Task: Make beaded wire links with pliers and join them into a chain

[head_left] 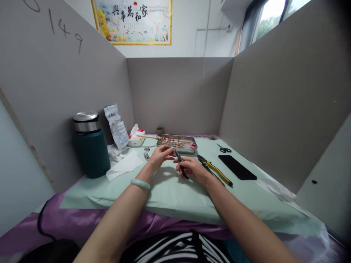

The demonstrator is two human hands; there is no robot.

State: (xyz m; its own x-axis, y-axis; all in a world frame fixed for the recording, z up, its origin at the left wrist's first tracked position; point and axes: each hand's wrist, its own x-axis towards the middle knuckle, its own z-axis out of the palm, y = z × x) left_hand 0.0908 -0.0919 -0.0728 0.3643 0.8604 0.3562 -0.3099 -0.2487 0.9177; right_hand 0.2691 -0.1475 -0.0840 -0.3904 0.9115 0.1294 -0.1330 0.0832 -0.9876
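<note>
My right hand (193,169) is closed round the dark handles of small pliers (181,163), whose tip points up and left. My left hand (160,154) pinches something tiny right at that tip; it is too small to name. A pale green bangle (140,183) sits on my left wrist. Both hands hover over the light green mat (170,193), just in front of a metal tray (192,149) holding several small beads and parts.
Yellow-handled pliers (216,171), a black phone (237,167) and small scissors (224,149) lie to the right. At left stand a dark green flask (90,146), a packet (117,126), tissues (124,164) and a tissue box (136,138). Grey partition walls enclose three sides.
</note>
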